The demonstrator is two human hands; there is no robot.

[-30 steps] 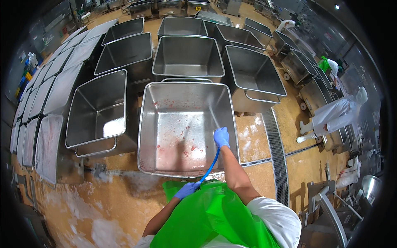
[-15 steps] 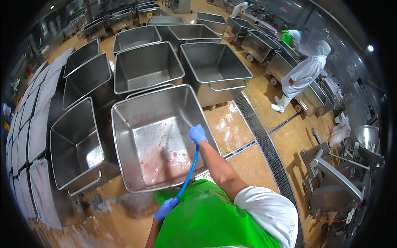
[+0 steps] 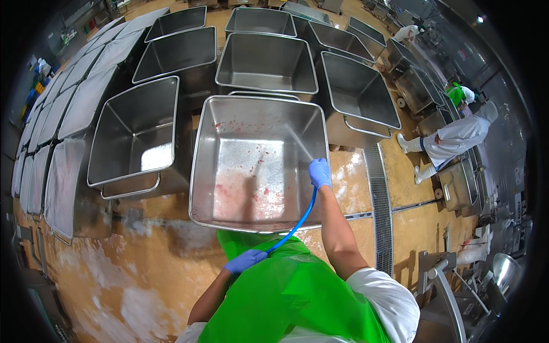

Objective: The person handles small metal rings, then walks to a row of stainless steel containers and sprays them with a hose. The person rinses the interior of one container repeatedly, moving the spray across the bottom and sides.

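My right hand [image 3: 318, 171], in a blue glove, is closed round the end of a blue hose [image 3: 300, 220] at the right rim of a large steel bin [image 3: 206, 160] directly before me. A pale jet of water [image 3: 300, 143] runs from it toward the bin's far inner wall. Small pink scraps and pinkish water lie in the bin. Lower down, in front of my green apron [image 3: 291, 297], my left hand [image 3: 246, 261], also gloved, grips the hose's lower length.
More steel bins [image 3: 266, 60] stand close ahead and beside, cloth-covered ones [image 3: 63, 188] at left. Floor drain grating [image 3: 378, 211] runs at right. A person in white [image 3: 457, 137] and another in a green apron [image 3: 458, 94] are along the right row. Steel equipment [image 3: 440, 286] stands near my right.
The view swung right and back. My right hand, still on the hose, is now slightly farther right at the bin's rim. The person in white at right has shifted stance.
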